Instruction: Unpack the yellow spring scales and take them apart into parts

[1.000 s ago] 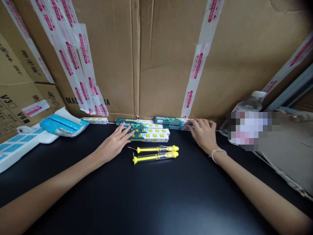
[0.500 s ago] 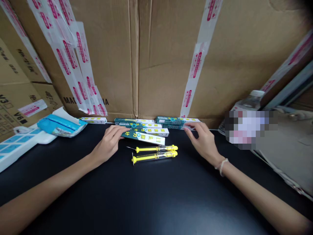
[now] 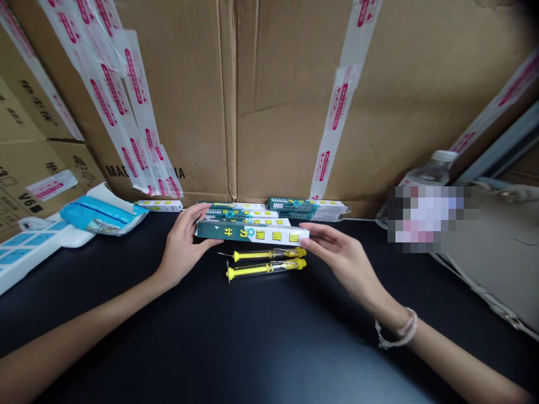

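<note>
Head view. Item: one slim green-and-white box (image 3: pixel 252 233), yellow characters on its face, held between both hands near the middle of the bench (image 3: pixel 252 342). Left hand (image 3: pixel 183 241): gripping the box's left end, thumb on the near side. Right hand (image 3: pixel 341 252): fingers and thumb pinching its right end; braided bracelet (image 3: pixel 398 335) at the wrist. Just nearer than the box: two yellow-and-clear tubes (image 3: pixel 267 269), side by side, lying crosswise. Beyond it: similar boxes (image 3: pixel 242 214), partly hidden. Far, right of these: a further group of boxes (image 3: pixel 295 209), against a taped carton (image 3: pixel 286 112). Left: blue packet (image 3: pixel 101 213), white power strip (image 3: pixel 25 252). Right: clear bottle (image 3: pixel 435 171), partly pixelated; beige bag (image 3: pixel 488 252).
</note>
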Action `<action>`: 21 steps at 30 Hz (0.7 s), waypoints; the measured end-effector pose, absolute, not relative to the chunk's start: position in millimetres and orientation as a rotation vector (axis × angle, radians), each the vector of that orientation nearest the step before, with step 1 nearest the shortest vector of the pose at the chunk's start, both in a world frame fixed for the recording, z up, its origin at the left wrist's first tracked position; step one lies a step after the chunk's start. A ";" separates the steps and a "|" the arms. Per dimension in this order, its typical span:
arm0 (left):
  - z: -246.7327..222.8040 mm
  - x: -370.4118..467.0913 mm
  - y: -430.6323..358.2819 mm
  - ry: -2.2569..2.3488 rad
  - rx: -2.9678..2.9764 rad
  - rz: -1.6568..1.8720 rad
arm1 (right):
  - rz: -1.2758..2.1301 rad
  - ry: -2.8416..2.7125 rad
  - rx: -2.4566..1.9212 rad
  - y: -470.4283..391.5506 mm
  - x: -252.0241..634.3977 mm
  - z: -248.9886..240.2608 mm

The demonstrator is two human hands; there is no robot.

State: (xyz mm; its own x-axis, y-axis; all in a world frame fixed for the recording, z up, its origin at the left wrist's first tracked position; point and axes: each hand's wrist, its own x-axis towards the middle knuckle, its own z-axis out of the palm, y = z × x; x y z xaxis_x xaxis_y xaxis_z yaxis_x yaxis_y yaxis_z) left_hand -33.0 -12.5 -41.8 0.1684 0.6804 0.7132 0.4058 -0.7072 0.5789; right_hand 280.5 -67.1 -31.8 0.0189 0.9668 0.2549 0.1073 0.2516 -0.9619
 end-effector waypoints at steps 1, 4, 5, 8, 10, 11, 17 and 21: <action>-42.4 -33.0 -11.2 1.021 2.141 1.532 | 0.986 -1.309 -1.109 -66.2 281.8 -31.4; -41.6 -32.7 -12.6 0.941 2.044 1.416 | 1.099 -1.146 -1.118 -63.4 285.9 -31.2; -40.4 -32.5 -14.5 0.917 2.023 1.378 | 1.131 -1.100 -1.117 -62.2 287.6 -31.5; -36.8 -32.0 -21.3 0.850 1.976 1.279 | 1.212 -0.992 -1.102 -57.2 294.5 -32.6; -35.9 -32.0 -24.4 0.784 1.932 1.222 | 1.255 -0.942 -1.091 -52.7 300.1 -34.2; -36.1 -32.0 -25.4 0.748 1.909 1.197 | 1.272 -0.919 -1.089 -50.2 302.8 -35.4; -37.2 -30.1 -28.5 0.670 1.872 1.095 | 1.336 -0.803 -1.100 -37.2 315.5 -48.2; -35.9 -27.8 -30.9 0.724 1.795 1.083 | 1.357 -0.811 -1.097 -34.0 319.0 -51.2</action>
State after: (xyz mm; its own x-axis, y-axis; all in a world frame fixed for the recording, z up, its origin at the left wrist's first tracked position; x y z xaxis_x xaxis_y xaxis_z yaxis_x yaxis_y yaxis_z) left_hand -27.8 -30.9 -35.9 0.4469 0.8131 0.3729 0.0340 -0.4320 0.9012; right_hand 319.0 -34.0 -51.2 0.0911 0.9852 -0.1454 -0.3381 -0.1067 -0.9350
